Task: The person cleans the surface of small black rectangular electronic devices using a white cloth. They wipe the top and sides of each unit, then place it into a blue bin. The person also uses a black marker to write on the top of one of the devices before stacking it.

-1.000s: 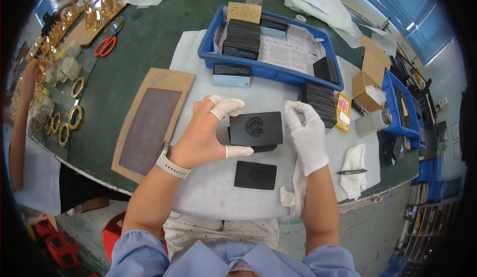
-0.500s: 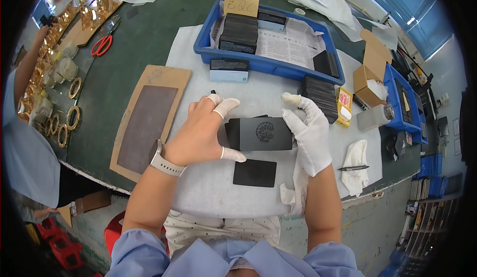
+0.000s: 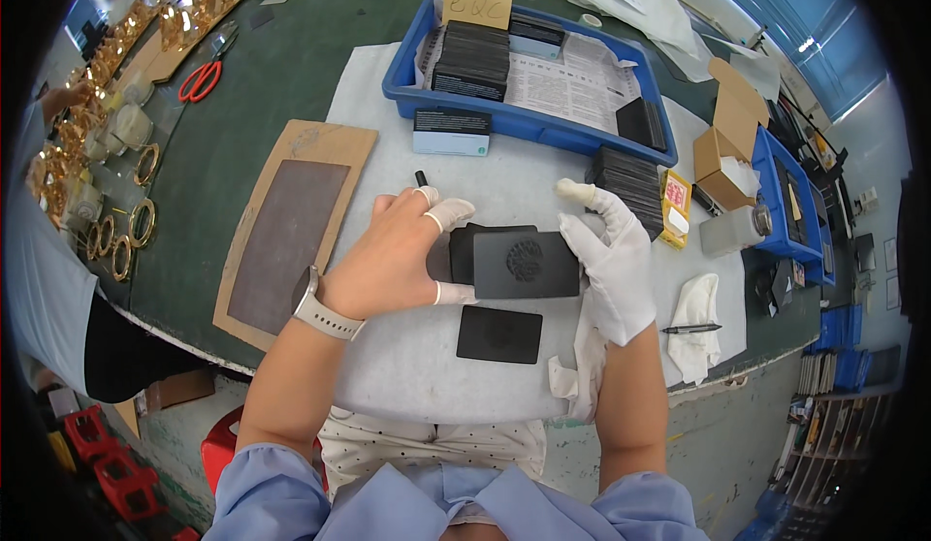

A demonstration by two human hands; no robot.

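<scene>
My right hand [image 3: 615,274], in a white glove, pinches the right edge of a dark grey card [image 3: 543,268] that has a round emblem. Spread around the card's left side is my left hand [image 3: 393,248], with pale finger cots on the thumb and fingers; its thumb tip is close to the card's lower left corner, and I cannot tell if they touch. Further black cards [image 3: 464,255] lie partly hidden behind the held one. Nearer to me, a single black card [image 3: 499,335] rests flat on the white sheet. A short black stick [image 3: 421,178] shows past my left fingertips.
Behind my hands stands a blue tray [image 3: 543,132] with stacked black cards [image 3: 472,61]. A small box [image 3: 451,134] sits before it. To the right are a card row [image 3: 626,187], a bottle [image 3: 734,231] and a cloth [image 3: 693,323] with a pen. A brown board [image 3: 291,226] lies left.
The held card has shifted slightly right and shows a little taller, uncovering more of the cards behind it. At the far left, a co-worker's arm has moved over the gold pieces.
</scene>
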